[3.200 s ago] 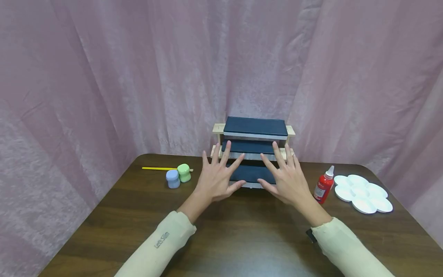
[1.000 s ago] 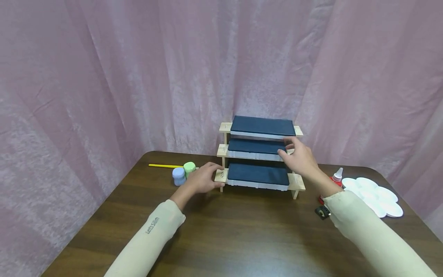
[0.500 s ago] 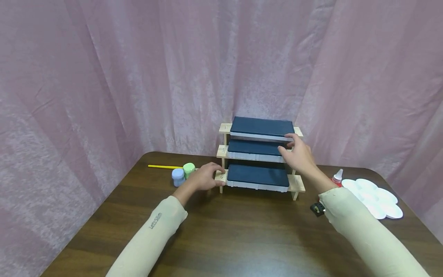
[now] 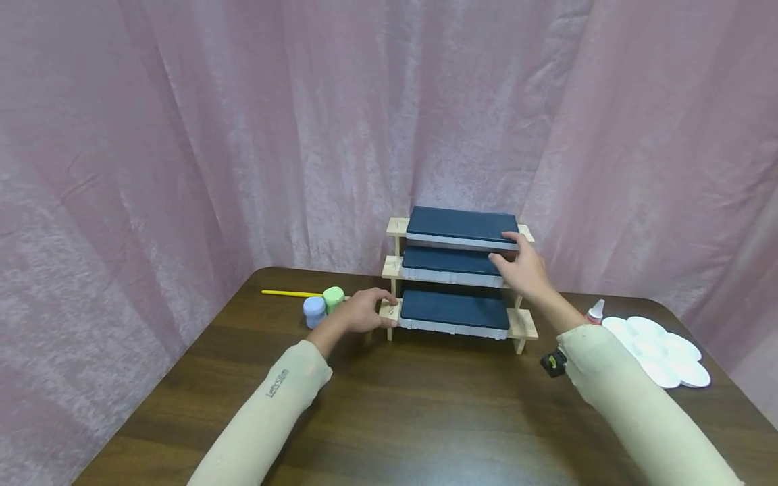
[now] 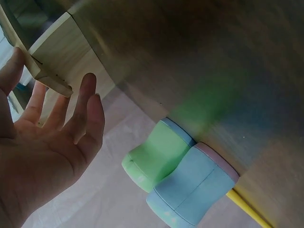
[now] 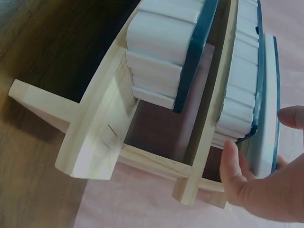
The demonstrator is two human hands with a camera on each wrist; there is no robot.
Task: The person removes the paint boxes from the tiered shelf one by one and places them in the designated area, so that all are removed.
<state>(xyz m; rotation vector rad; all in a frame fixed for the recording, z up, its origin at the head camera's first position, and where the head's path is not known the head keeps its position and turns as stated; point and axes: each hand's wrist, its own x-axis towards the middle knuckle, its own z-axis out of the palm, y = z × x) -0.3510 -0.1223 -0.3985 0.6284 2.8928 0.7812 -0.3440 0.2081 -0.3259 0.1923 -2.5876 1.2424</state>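
Note:
A three-tier pale wooden rack holds three white plastic boxes with dark blue lids. My left hand grips the left end of the lowest shelf, thumb at its front edge and fingers behind. At the rack's right side, my right hand holds the front right corner of the top box. Its index fingertip lies on that lid, while the thumb is lower, close to the end of the middle box. Beneath them the lowest box rests on its shelf.
A green waisted jar and a blue one stand left of the rack, by a yellow stick. On the right are a white-nozzled red bottle, partly hidden by the sleeve, and a white flower-shaped palette. A pink curtain hangs behind.
Both hands, earlier spread in front of the rack, have parted to its left and right sides. Over the last second the right index finger has shifted slightly onto the top lid.

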